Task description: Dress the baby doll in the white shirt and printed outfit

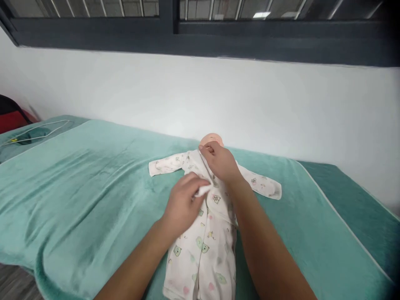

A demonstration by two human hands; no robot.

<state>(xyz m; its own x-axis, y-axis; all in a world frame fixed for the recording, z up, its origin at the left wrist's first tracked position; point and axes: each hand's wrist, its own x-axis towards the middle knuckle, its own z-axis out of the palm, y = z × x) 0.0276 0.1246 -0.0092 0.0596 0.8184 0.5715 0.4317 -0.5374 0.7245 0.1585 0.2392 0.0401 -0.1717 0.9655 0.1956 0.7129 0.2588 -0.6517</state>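
A baby doll lies on its back on a teal blanket point(93, 179), its bare head point(211, 138) toward the wall. It wears a white romper point(203, 246) printed with small animals, sleeves spread to both sides. My left hand point(183, 204) pinches a fold of the romper's front at the chest. My right hand point(220, 162) grips the fabric near the collar, just below the doll's head. Both forearms reach in from the bottom edge.
The blanket covers a long table against a white wall point(250, 100). A white cable point(40, 129) lies at the far left, beside a red and black object point(11, 116). A dark window frame point(200, 37) runs above.
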